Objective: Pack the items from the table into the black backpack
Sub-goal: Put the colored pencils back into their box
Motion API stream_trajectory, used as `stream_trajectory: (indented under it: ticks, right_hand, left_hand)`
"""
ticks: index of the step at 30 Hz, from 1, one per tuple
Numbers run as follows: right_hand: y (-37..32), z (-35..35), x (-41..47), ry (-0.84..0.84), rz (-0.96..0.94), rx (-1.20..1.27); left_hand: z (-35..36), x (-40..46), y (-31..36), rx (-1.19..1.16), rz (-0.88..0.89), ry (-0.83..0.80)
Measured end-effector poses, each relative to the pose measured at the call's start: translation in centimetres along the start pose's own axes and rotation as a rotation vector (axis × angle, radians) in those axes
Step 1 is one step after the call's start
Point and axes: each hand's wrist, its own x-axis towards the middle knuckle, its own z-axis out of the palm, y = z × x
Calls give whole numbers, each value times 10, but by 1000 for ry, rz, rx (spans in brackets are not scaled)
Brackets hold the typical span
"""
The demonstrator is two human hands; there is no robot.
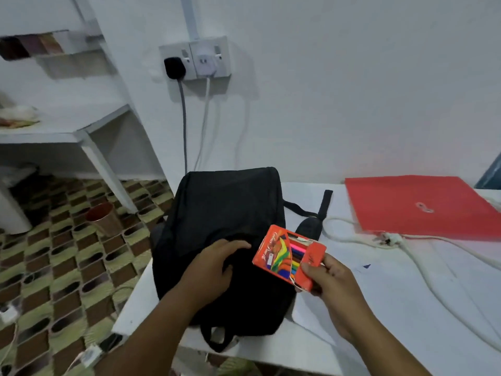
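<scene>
The black backpack [222,226] is laid flat on the left part of the white counter [406,294]. Its fabric near the opening is gripped by the curled fingers of the left hand [214,267]. An orange box of colour pencils [287,256] is pinched at one end by the right hand [328,283], just above the backpack's right edge. A red laptop [423,207] is seen further right, with a white cable [423,270] beside it.

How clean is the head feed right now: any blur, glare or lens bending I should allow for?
Head view: soft throughout, so the print on the pencil box in the right hand is barely legible; the wide lens tilts the shelf; lighting is dim and bluish, no hard glare; the black backpack under the left hand shows little detail.
</scene>
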Motion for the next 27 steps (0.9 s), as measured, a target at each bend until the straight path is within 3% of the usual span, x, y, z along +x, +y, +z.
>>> stream_trajectory:
  ticks: [3,6,11,16,22,25,27]
  right_hand:
    - [-1,28,0,60,2,47]
    - [-5,46,-5,97,3,53]
    - [-10,56,-7,187,9,7]
    - [-7,62,-15,201,31,14]
    - [-4,62,-17,176,61,45]
    - [-6,63,-16,162,73,28]
    - [-8,63,-19,154,90,31]
  left_hand:
    - [-29,24,-10,16,110,162]
    - [-49,52,-22,270,276,282]
    - [-38,59,-40,343,461,196]
    - [-19,46,-57,300,295,20]
    - [9,6,-56,639,103,-56]
    - [0,11,-55,517,-107,-18]
    - [-10,18,-53,466,-131,-25]
